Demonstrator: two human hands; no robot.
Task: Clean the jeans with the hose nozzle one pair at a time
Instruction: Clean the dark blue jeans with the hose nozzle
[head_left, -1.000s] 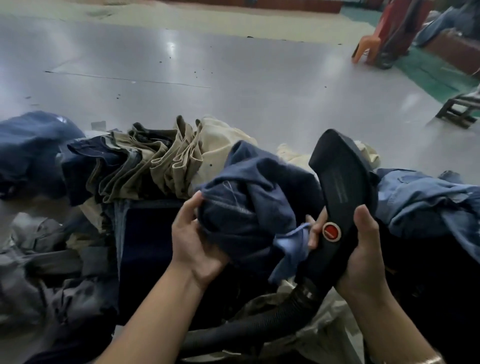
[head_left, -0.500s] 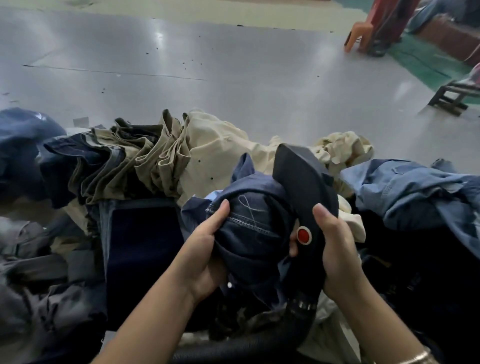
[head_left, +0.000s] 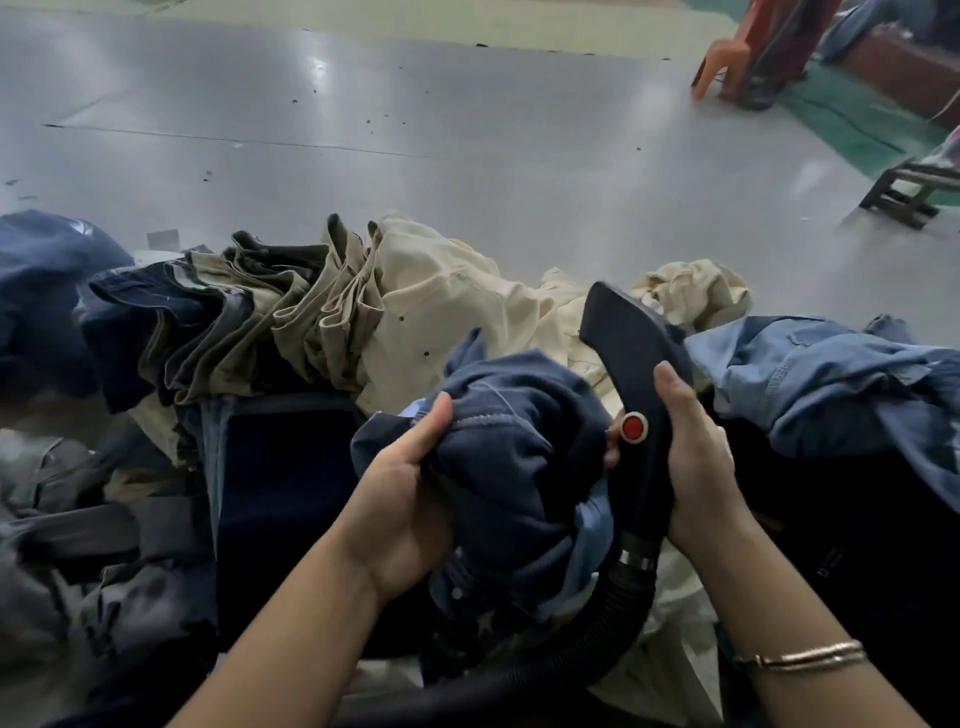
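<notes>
Left hand (head_left: 400, 499) bunches the dark jeans (head_left: 514, 467) against the hose nozzle (head_left: 636, 374), which the right hand (head_left: 696, 457) grips; cleaning seems underway, next fresh fabric needs feeding across.

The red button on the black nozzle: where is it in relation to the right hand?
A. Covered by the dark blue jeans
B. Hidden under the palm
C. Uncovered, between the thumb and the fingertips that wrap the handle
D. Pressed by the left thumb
C: the red button shows fully on the black nozzle, with the right hand gripping the handle around it, and the left hand holds the dark blue jeans beside it.
</notes>
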